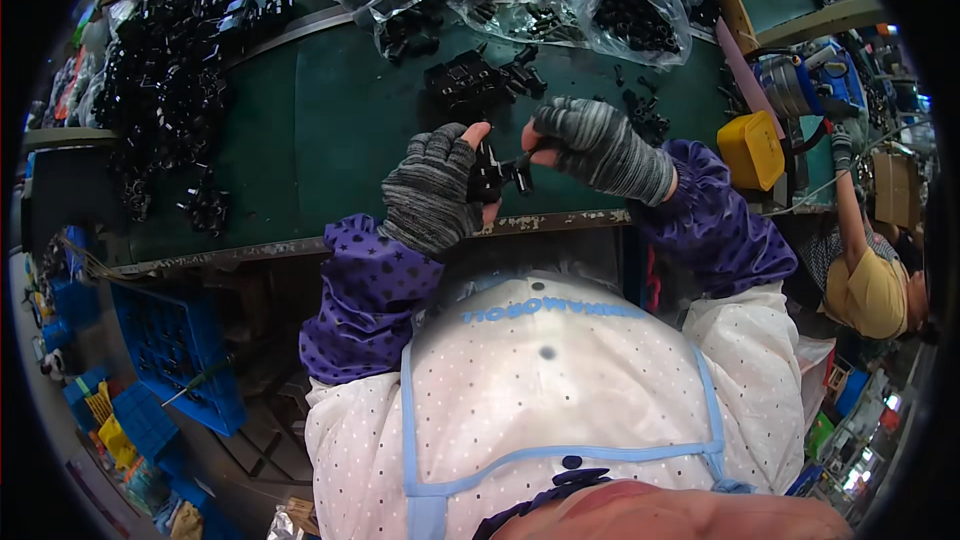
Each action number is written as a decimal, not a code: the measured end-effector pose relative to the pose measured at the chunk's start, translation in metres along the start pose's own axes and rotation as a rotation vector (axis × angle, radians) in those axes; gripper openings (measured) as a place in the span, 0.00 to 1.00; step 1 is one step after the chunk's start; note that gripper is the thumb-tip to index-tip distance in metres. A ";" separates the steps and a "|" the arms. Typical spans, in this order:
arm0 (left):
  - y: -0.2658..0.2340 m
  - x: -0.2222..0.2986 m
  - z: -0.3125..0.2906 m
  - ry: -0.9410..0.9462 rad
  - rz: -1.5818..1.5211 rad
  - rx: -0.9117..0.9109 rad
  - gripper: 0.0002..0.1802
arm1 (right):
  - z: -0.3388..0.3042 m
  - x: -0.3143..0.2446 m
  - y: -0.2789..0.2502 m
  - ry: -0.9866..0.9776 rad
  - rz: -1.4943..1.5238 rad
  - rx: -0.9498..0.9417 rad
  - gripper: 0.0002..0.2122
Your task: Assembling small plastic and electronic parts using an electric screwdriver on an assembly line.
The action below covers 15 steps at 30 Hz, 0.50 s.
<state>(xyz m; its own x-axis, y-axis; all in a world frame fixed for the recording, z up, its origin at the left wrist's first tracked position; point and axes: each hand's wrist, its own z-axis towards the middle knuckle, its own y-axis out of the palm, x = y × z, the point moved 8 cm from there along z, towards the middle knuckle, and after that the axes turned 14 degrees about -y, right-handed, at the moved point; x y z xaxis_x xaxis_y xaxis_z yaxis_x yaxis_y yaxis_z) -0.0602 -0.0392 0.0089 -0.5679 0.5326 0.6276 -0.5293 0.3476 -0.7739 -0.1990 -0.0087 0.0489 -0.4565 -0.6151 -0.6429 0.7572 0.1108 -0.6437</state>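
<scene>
My left hand (435, 185), in a grey striped fingerless glove, is closed round a black plastic part (486, 176) above the table's front edge. Close by on the right, my right hand (600, 148), gloved alike, pinches the end of a small black piece (519, 172) that touches or joins the held part; whether the two are fastened together I cannot tell. Just beyond my hands lies a cluster of similar black parts (468, 83) on the green tabletop (340, 130).
Heaps of black parts (170, 80) cover the table's left side. Clear plastic bags (640, 15) of black pieces lie along the back. A yellow container (751, 151) stands at the right. Below left is a blue crate (180, 355); a co-worker in yellow (868, 290) sits at far right.
</scene>
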 end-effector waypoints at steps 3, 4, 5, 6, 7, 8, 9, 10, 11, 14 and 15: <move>0.001 0.007 0.003 0.021 0.050 0.034 0.44 | 0.015 -0.024 0.006 -0.159 -0.090 -0.045 0.07; 0.001 0.009 0.002 0.031 0.070 0.052 0.44 | 0.018 -0.027 0.006 -0.151 -0.175 -0.070 0.06; 0.000 0.011 0.002 0.038 0.071 0.074 0.44 | 0.019 -0.029 0.007 -0.151 -0.259 -0.122 0.06; 0.001 0.012 0.001 0.047 0.071 0.095 0.44 | 0.018 -0.031 0.010 -0.156 -0.334 -0.185 0.07; 0.001 0.014 0.001 0.064 0.075 0.128 0.44 | 0.017 -0.029 0.013 -0.129 -0.451 -0.236 0.08; 0.003 0.015 0.000 0.066 0.038 0.128 0.44 | 0.014 -0.026 0.017 -0.103 -0.555 -0.298 0.10; 0.005 0.016 0.000 0.074 0.007 0.141 0.44 | 0.012 -0.027 0.020 -0.112 -0.648 -0.338 0.11; 0.006 0.017 0.000 0.081 -0.025 0.154 0.44 | 0.008 -0.018 0.026 -0.022 -0.655 -0.447 0.13; 0.009 0.018 0.000 0.086 -0.030 0.164 0.43 | 0.005 -0.013 0.029 0.034 -0.649 -0.533 0.14; 0.010 0.019 0.000 0.109 -0.067 0.210 0.42 | 0.024 -0.030 -0.001 -0.145 -0.790 -0.458 0.16; 0.008 0.020 0.000 0.120 -0.092 0.236 0.41 | 0.034 -0.037 -0.015 -0.247 -0.853 -0.451 0.17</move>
<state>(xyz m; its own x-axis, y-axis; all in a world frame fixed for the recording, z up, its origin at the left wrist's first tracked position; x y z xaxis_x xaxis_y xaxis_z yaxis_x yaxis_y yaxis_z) -0.0755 -0.0254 0.0147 -0.4393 0.5994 0.6691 -0.7155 0.2169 -0.6641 -0.1781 -0.0140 0.0964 -0.6164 -0.7666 0.1799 -0.0511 -0.1891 -0.9806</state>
